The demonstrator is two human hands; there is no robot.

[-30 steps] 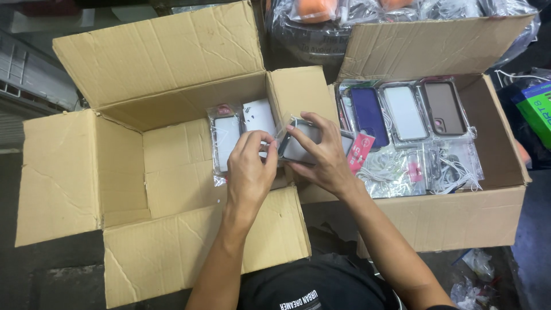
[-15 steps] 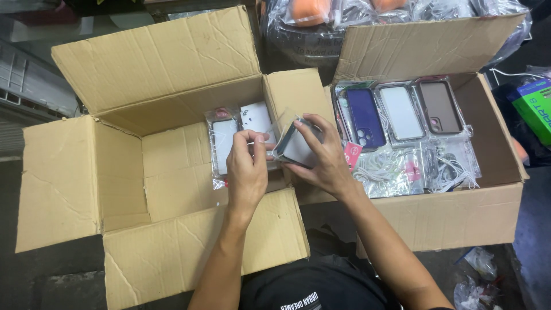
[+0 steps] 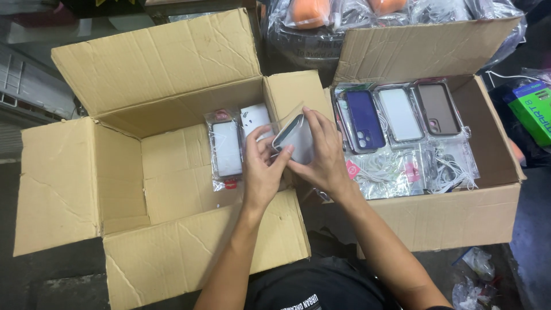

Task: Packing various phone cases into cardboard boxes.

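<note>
My right hand (image 3: 324, 158) grips a grey phone case (image 3: 294, 138) in a clear plastic sleeve, held tilted above the inner flap between two cardboard boxes. My left hand (image 3: 263, 172) pinches the lower left end of the same case with thumb and fingers. Just left of my hands, inside the left cardboard box (image 3: 123, 195), lie a bagged white phone case (image 3: 226, 148) and a white packet (image 3: 253, 117), side by side against the box's right wall.
The right cardboard box (image 3: 459, 215) holds a purple case (image 3: 366, 117), a white case (image 3: 400, 113), a brown case (image 3: 438, 107) and bagged white cables (image 3: 396, 172). Plastic bags of goods (image 3: 344, 17) sit behind. A green box (image 3: 534, 109) lies at far right.
My left hand has shifted right and closed onto the lower end of the grey case. My right hand has tilted the case up and moved it slightly away from me.
</note>
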